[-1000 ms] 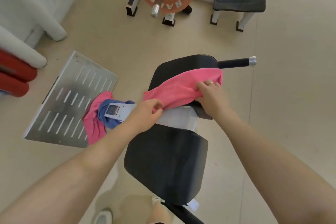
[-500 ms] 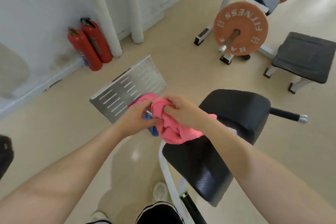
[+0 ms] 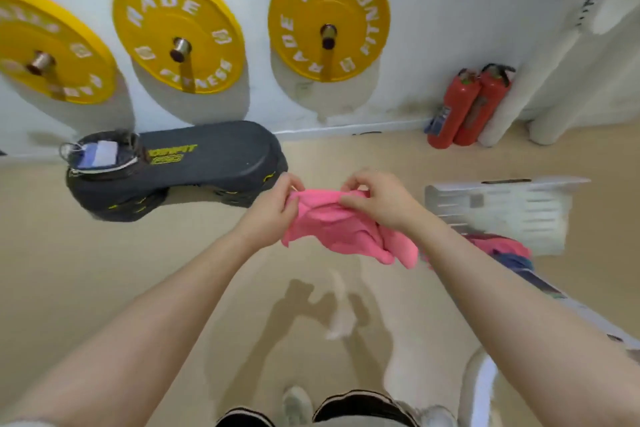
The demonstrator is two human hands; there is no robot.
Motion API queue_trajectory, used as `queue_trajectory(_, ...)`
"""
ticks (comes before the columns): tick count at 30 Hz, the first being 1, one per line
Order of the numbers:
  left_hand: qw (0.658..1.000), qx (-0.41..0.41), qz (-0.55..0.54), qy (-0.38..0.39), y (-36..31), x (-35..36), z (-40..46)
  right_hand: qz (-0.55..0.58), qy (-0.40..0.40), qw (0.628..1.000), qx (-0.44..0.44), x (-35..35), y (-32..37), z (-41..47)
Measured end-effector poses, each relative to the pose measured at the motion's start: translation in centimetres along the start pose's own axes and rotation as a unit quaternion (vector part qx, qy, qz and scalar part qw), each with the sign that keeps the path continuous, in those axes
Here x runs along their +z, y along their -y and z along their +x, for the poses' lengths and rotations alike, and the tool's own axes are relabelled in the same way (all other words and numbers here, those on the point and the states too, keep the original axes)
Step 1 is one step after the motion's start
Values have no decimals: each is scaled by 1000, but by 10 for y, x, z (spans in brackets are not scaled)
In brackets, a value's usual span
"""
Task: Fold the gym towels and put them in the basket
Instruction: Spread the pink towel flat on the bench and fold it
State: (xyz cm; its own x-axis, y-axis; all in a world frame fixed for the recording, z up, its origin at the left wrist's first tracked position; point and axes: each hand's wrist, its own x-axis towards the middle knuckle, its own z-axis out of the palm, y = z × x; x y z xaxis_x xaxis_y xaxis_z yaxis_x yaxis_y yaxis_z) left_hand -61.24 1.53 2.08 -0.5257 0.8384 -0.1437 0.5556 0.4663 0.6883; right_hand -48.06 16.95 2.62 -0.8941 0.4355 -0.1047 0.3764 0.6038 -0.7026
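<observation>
I see a white wall (image 3: pixel 433 45) across the top with three yellow weight plates (image 3: pixel 329 15) on pegs. A dark step platform (image 3: pixel 207 158) sits on the floor at middle left, with a basket (image 3: pixel 98 154) on its left end. In the middle, my left hand (image 3: pixel 273 208) and right hand (image 3: pixel 379 198) pinch the top edge of a pink towel (image 3: pixel 343 229), fingers closed on it, and it hangs bunched in the air.

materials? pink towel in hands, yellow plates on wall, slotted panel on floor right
Pink towel: soft matte cloth, probably microfibre or terry; it droops and creases between the left hand and right hand.
Yellow plates: likely rubber-coated, dull finish, raised white lettering, metal centre.
Slotted panel: looks like sheet metal, pale grey with a slight sheen; blur leaves painted or bare open.
</observation>
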Motion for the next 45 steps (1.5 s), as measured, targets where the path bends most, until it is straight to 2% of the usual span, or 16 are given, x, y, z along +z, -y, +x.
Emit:
queue_trajectory(4,995,-78,-7,-57,83,-79,-27,-68,99,989,-89,71,79,71)
queue_trajectory(7,987,-112,1,-115,134,-122,-34,-53,99,986,-124,112,129,115)
queue_trajectory(9,980,-133,56,-140,163,-147,-33,-28,97,987,-127,134,155,145)
queue_trajectory(13,963,-160,173,-128,217,-190,-11,-59,116,973,-193,168,193,214)
queue_trajectory(16,963,-174,155,-137,265,-230,19,-97,165,957,-219,189,208,279)
queue_trajectory(18,972,-171,110,-116,298,-260,44,-131,190,948,-220,199,217,327)
queue_trajectory(22,980,-193,-36,1,351,-320,92,-185,240,929,-212,210,235,412)
queue_trajectory(27,968,-216,-91,-87,403,-370,146,-159,234,940,-190,231,255,494)
queue_trajectory(32,929,-232,-251,-141,455,-417,196,-125,157,965,-167,254,270,566)
queue_trajectory(34,945,-204,-223,-128,479,-437,220,-116,138,977,-115,264,271,596)
queue_trajectory(36,963,-178,-178,-101,497,-452,244,-22,131,991,-33,274,271,620)
queue_trajectory(38,977,-140,-137,-81,514,-462,267,75,106,991,45,288,270,638)
queue_trajectory(41,987,-97,-121,-47,542,-472,295,116,54,984,124,308,266,661)
queue_trajectory(43,993,-77,-86,-16,563,-475,312,93,36,988,122,316,261,674)
queue_trajectory(45,995,-86,-51,-6,584,-474,326,36,61,994,82,321,252,683)
